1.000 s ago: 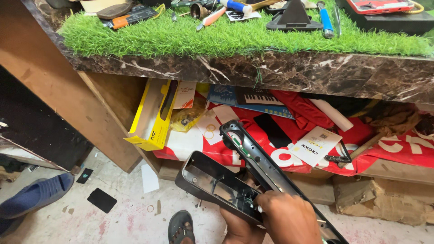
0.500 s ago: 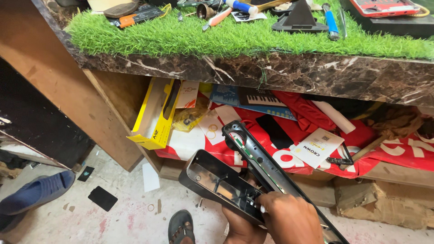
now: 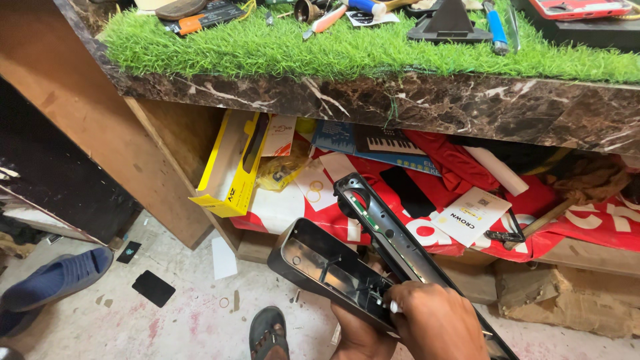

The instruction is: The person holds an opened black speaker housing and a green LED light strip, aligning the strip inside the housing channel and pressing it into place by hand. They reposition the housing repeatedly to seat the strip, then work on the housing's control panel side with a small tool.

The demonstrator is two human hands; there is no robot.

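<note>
I hold an opened black plastic casing in front of a shelf under a worktop. Its hollow lower shell [image 3: 320, 263] points left and is empty inside. A long narrow black strip [image 3: 387, 233] carrying a green circuit board rises from it towards the shelf. My left hand [image 3: 353, 333] grips the shell from below. Resting on top where the two parts meet, my right hand [image 3: 437, 323] pinches the shell's near end with its fingertips.
The worktop with a dark marble edge [image 3: 400, 100] has artificial grass [image 3: 333, 53] strewn with tools. The shelf below holds a yellow box [image 3: 233, 167], red cloth [image 3: 600, 220], papers and cardboard boxes. A sandalled foot [image 3: 267, 333], a blue shoe [image 3: 53, 280] and a black tile [image 3: 153, 288] are on the floor.
The casing and both hands stay almost where they were. The view has shifted slightly downward, with the casing a little higher in the frame.
</note>
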